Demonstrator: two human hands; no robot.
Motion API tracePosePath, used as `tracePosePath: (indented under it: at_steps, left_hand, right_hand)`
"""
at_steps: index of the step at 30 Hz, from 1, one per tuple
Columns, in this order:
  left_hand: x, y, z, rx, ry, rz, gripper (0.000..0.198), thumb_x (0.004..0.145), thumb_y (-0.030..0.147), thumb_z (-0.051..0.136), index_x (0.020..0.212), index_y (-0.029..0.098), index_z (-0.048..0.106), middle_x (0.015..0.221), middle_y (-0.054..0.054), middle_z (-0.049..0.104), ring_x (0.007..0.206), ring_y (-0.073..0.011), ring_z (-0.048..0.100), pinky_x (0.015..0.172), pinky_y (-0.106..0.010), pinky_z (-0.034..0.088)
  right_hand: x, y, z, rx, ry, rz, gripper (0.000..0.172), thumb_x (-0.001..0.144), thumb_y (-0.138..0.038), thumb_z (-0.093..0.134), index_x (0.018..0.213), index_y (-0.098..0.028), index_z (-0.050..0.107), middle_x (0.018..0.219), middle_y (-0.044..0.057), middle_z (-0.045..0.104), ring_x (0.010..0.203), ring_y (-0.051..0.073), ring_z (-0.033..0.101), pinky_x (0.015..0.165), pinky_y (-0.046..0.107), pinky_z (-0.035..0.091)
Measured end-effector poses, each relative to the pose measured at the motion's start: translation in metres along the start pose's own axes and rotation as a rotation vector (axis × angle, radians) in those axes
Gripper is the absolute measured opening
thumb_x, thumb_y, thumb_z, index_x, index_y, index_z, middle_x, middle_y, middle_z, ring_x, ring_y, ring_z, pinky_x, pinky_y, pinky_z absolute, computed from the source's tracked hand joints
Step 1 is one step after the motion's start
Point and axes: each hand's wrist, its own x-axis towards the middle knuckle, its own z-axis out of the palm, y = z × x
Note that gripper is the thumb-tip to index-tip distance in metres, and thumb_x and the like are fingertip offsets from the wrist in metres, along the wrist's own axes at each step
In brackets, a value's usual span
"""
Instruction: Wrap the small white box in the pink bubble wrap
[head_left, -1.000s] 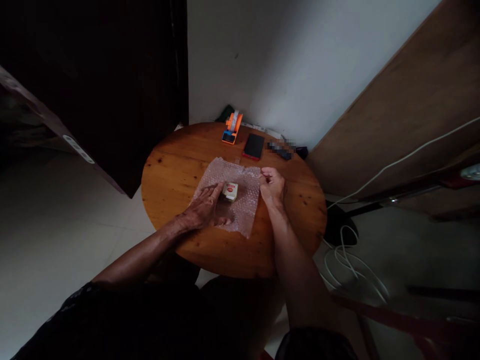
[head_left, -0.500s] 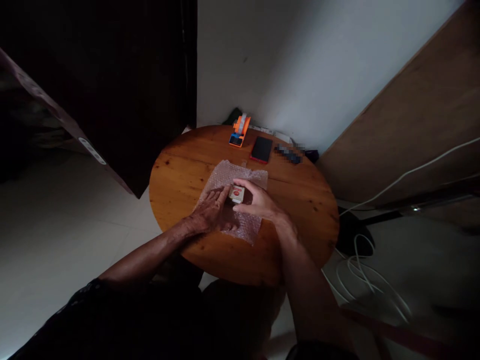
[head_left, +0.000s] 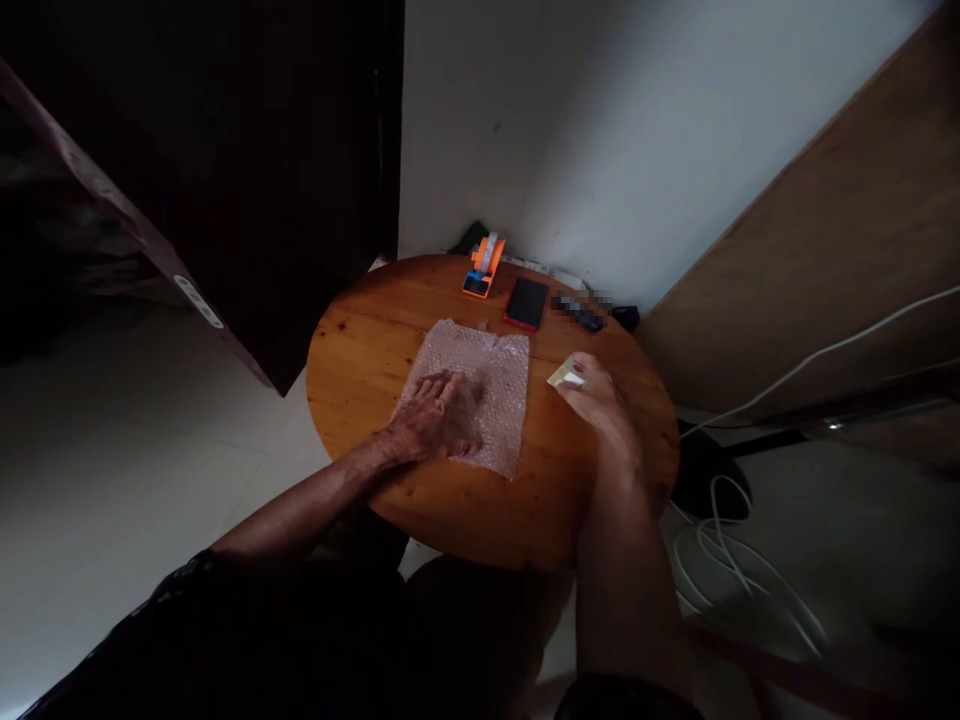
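Bubble wrap (head_left: 495, 375) lies flat on surface (head_left: 367, 350) | left hand (head_left: 431, 412): spread, grasping nothing, likely steadying it | right hand (head_left: 598, 392): grasping small box (head_left: 562, 374), right of it

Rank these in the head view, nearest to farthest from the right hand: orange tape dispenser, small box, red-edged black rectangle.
1. Small box: held in the right hand.
2. Red-edged black rectangle: beyond the hand, to its left.
3. Orange tape dispenser: farther left and back.

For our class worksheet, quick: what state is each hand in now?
Left hand: open, on the bubble wrap.
Right hand: closed, holding the small box.
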Motion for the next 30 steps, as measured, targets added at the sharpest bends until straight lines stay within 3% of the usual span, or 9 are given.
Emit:
tracePosePath:
  at_steps: [3,6,8,12,17,23,30]
  left_hand:
    - [0.000,0.000,-0.001,0.008,-0.015,-0.010,0.112,0.070,0.055,0.082,0.155,0.005,0.028,0.160,-0.030,0.036,0.153,-0.0423,0.028,0.126,-0.057,0.023]
    - [0.001,0.000,-0.001,0.010,-0.012,-0.004,0.109,0.072,0.056,0.080,0.156,0.010,0.029,0.161,-0.026,0.036,0.153,-0.0421,0.029,0.126,-0.059,0.022]
    - [0.001,0.001,-0.001,0.019,-0.017,-0.007,0.108,0.072,0.055,0.080,0.156,0.010,0.029,0.161,-0.026,0.036,0.153,-0.0422,0.028,0.125,-0.060,0.023]
    - [0.003,0.001,-0.001,0.046,-0.034,-0.016,0.110,0.072,0.054,0.081,0.157,0.008,0.028,0.161,-0.026,0.035,0.154,-0.0417,0.027,0.127,-0.057,0.020]
    - [0.003,0.002,-0.004,0.062,-0.049,0.004,0.106,0.075,0.057,0.077,0.159,0.016,0.029,0.164,-0.022,0.033,0.155,-0.0413,0.024,0.126,-0.060,0.019]
    - [0.003,0.003,-0.007,0.109,-0.087,0.008,0.107,0.075,0.060,0.076,0.158,0.010,0.030,0.164,-0.023,0.033,0.154,-0.0414,0.025,0.128,-0.056,0.016]
    - [0.006,0.000,-0.002,0.123,-0.041,0.018,0.107,0.074,0.062,0.077,0.156,0.008,0.035,0.161,-0.023,0.037,0.153,-0.0422,0.028,0.128,-0.053,0.019]
  right_hand:
    - [-0.006,-0.011,0.004,-0.050,0.102,-0.181,0.048,0.069,-0.030,0.069,0.116,-0.024,0.067,0.132,0.014,0.064,0.123,0.037,0.061,0.110,0.059,0.045]
    - [-0.016,-0.031,0.012,0.026,0.180,-0.426,0.036,0.080,-0.034,0.061,0.114,-0.025,0.068,0.134,0.012,0.063,0.128,0.033,0.058,0.112,0.054,0.045]
    - [-0.022,-0.041,0.021,0.074,0.126,-0.560,0.031,0.083,-0.035,0.059,0.110,-0.025,0.069,0.130,0.011,0.065,0.125,0.031,0.060,0.111,0.052,0.047]
    - [-0.033,-0.054,0.046,0.115,-0.109,-0.730,0.032,0.086,-0.035,0.058,0.114,-0.023,0.068,0.129,0.012,0.068,0.124,0.029,0.062,0.110,0.052,0.048]
    - [-0.036,-0.051,0.069,0.012,-0.275,-0.724,0.037,0.087,-0.033,0.056,0.120,-0.025,0.068,0.132,0.011,0.068,0.126,0.031,0.062,0.110,0.056,0.046]
    - [-0.028,-0.038,0.071,-0.110,-0.214,-0.683,0.036,0.091,-0.037,0.050,0.119,-0.026,0.070,0.136,0.010,0.068,0.128,0.034,0.060,0.108,0.061,0.046]
    - [-0.018,-0.026,0.073,-0.134,-0.186,-0.697,0.039,0.091,-0.033,0.046,0.121,-0.024,0.069,0.135,0.013,0.067,0.127,0.036,0.062,0.106,0.063,0.048]
